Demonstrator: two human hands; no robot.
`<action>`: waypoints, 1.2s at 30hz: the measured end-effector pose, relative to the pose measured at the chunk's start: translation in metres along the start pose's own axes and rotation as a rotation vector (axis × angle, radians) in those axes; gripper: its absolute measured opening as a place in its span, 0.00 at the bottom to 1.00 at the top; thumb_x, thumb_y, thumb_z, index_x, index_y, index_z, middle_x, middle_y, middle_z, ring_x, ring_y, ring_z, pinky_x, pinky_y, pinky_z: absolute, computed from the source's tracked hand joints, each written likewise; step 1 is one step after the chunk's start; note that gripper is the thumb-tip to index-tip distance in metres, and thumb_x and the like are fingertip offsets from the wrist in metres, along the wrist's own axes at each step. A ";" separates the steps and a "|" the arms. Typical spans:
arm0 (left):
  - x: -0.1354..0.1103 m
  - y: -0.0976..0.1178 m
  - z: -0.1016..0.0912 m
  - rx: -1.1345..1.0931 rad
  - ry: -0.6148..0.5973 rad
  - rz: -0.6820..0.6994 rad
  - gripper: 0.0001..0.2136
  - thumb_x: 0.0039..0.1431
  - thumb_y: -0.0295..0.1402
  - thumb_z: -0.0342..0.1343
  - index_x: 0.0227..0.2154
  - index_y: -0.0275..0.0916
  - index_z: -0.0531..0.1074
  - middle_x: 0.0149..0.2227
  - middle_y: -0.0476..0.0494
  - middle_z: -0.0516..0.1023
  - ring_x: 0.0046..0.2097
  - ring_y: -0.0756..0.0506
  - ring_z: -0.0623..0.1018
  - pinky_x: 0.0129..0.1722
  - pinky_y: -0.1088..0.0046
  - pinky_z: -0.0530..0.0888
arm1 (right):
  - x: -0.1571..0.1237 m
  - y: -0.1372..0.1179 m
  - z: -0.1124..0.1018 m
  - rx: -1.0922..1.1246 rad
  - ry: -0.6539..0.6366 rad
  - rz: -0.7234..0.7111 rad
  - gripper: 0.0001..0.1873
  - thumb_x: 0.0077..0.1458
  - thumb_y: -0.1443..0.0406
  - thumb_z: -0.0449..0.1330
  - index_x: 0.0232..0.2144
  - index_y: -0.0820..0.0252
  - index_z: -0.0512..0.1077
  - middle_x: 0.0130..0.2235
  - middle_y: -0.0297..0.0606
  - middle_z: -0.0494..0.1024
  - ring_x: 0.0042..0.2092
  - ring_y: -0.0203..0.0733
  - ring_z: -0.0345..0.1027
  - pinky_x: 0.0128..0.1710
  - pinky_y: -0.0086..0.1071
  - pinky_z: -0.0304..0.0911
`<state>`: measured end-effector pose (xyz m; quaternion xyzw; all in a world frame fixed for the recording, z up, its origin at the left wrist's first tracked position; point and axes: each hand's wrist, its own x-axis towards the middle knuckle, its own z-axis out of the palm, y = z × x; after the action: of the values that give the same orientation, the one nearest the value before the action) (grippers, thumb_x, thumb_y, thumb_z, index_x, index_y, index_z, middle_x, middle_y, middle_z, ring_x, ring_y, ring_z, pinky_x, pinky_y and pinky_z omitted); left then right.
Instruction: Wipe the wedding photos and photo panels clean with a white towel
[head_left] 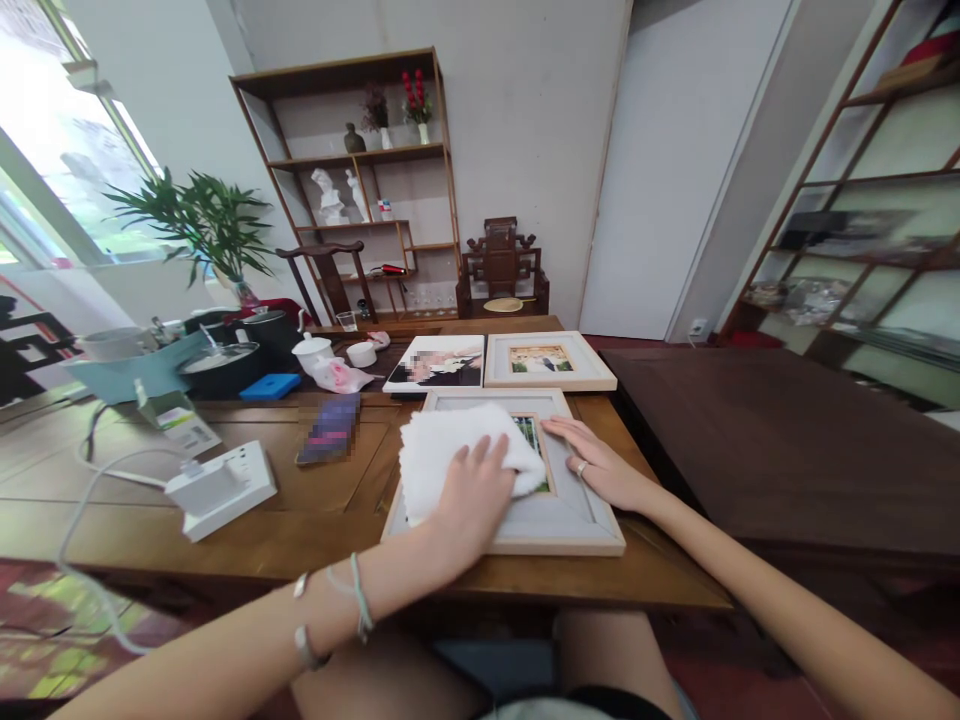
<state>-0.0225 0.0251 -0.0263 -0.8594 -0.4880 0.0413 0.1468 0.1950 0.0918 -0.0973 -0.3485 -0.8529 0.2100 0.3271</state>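
Note:
A pale framed picture [559, 520] lies flat on the wooden table [315, 480] right in front of me. My left hand [472, 495] presses a white cloth [442, 445] onto the frame's glass, fingers flat over the cloth. My right hand [600, 462], with a ring on one finger, rests palm down on the frame's right side, fingers stretched out. Most of the small photo in the frame is covered by the cloth.
Behind the frame lie a second framed picture [550, 361] and an unframed photo print [437, 364]. A white power strip [221, 487] with cables, a blue box [270, 386], cups, pots and a plant [199, 222] fill the table's left side. A dark table [757, 440] stands at right.

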 end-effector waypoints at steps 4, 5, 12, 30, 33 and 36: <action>0.028 -0.052 0.005 0.076 0.062 -0.140 0.14 0.56 0.17 0.47 0.39 0.32 0.75 0.59 0.28 0.63 0.54 0.34 0.70 0.47 0.56 0.71 | 0.000 0.000 0.001 0.009 0.002 0.001 0.28 0.56 0.66 0.48 0.60 0.53 0.56 0.62 0.44 0.58 0.64 0.52 0.46 0.62 0.56 0.41; 0.034 -0.065 0.005 0.079 0.066 -0.143 0.14 0.55 0.16 0.46 0.38 0.31 0.75 0.58 0.27 0.63 0.54 0.34 0.71 0.48 0.55 0.71 | 0.000 0.000 0.001 0.012 0.003 0.002 0.28 0.56 0.66 0.48 0.60 0.54 0.56 0.62 0.44 0.58 0.64 0.52 0.46 0.62 0.56 0.42; 0.045 -0.103 0.009 -0.031 0.013 0.105 0.13 0.56 0.17 0.46 0.36 0.34 0.74 0.59 0.36 0.63 0.57 0.41 0.68 0.54 0.62 0.65 | 0.001 -0.003 0.001 0.035 -0.003 0.045 0.30 0.53 0.70 0.48 0.60 0.53 0.57 0.62 0.43 0.58 0.64 0.50 0.46 0.63 0.55 0.41; -0.043 -0.056 -0.025 -0.145 -0.202 0.153 0.19 0.46 0.13 0.46 0.37 0.37 0.71 0.62 0.40 0.59 0.58 0.41 0.66 0.54 0.59 0.65 | 0.002 -0.005 0.000 0.011 -0.025 0.072 0.30 0.53 0.69 0.47 0.59 0.58 0.58 0.62 0.46 0.58 0.65 0.50 0.44 0.63 0.55 0.40; -0.011 -0.070 -0.010 0.034 -0.130 0.114 0.20 0.48 0.12 0.46 0.40 0.36 0.72 0.64 0.38 0.53 0.63 0.38 0.58 0.57 0.51 0.61 | 0.002 -0.003 0.001 0.013 -0.009 0.050 0.30 0.53 0.69 0.48 0.60 0.56 0.58 0.61 0.45 0.59 0.65 0.50 0.45 0.63 0.55 0.40; 0.015 -0.086 0.006 0.087 0.007 0.067 0.19 0.53 0.14 0.44 0.42 0.35 0.72 0.66 0.36 0.48 0.65 0.37 0.52 0.59 0.51 0.56 | 0.002 -0.001 0.003 0.021 0.013 0.017 0.30 0.54 0.68 0.48 0.60 0.54 0.57 0.61 0.44 0.59 0.64 0.51 0.46 0.62 0.55 0.41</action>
<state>-0.0871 0.0807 -0.0056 -0.8681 -0.4563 0.0642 0.1844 0.1919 0.0919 -0.0977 -0.3535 -0.8455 0.2195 0.3346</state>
